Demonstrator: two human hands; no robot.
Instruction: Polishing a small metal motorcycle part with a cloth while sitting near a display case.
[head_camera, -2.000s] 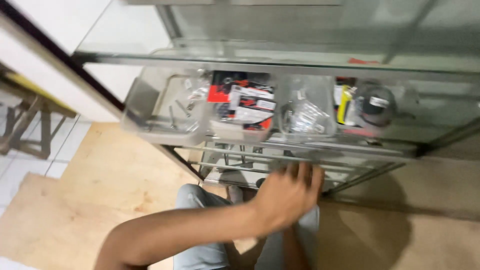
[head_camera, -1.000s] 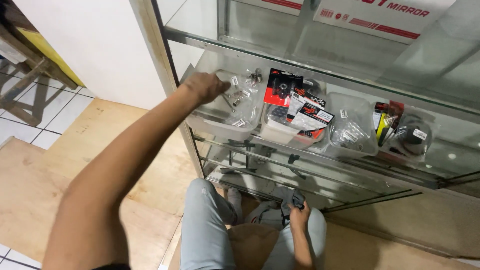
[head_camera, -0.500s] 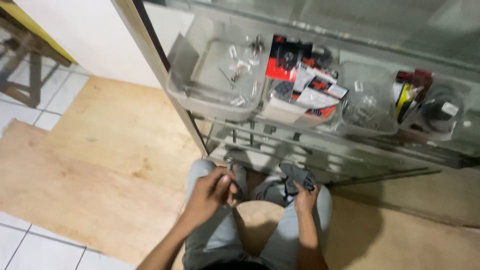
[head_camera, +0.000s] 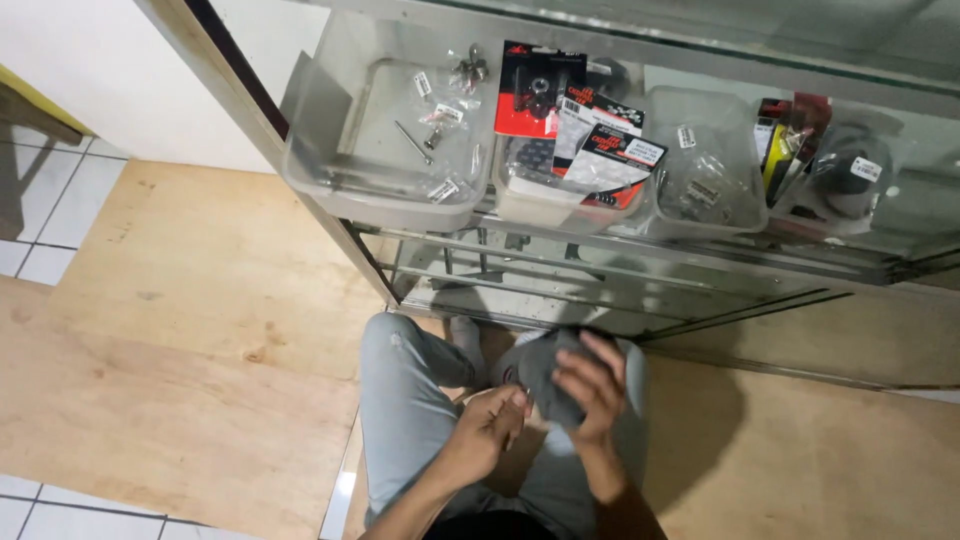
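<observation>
At far left, white wall (head_camera: 110, 90) and pale tiles (head_camera: 50, 215), then a plywood floor (head_camera: 200, 330) spreading to the near edge. Next, standing on a glass shelf (head_camera: 600, 245) of a cabinet, a clear bin (head_camera: 385, 195) with small bagged screws (head_camera: 440, 115) and a loose bolt (head_camera: 412, 142) inside. Just right of it, a second bin (head_camera: 560, 205) filled with red and black packs (head_camera: 540, 85). Below, near the middle, grey trousers (head_camera: 400, 400) over bent knees. Left hand (head_camera: 490, 430) in the lap, fingers curled and pinched together at the tips; something very small maybe between them, cannot tell what. Touching it on the right, right hand (head_camera: 590, 385), fingers bent and wrapped over a dark grey part (head_camera: 540, 370), gripping it from the right side. Part resting between the knees, just in front of the cabinet base. Further right on the shelf, a third bin (head_camera: 705, 205) with clear bags, then yellow and red packs (head_camera: 785, 140) and a round dark item (head_camera: 850, 170) with a white tag. At far right, more plywood, in shadow.
</observation>
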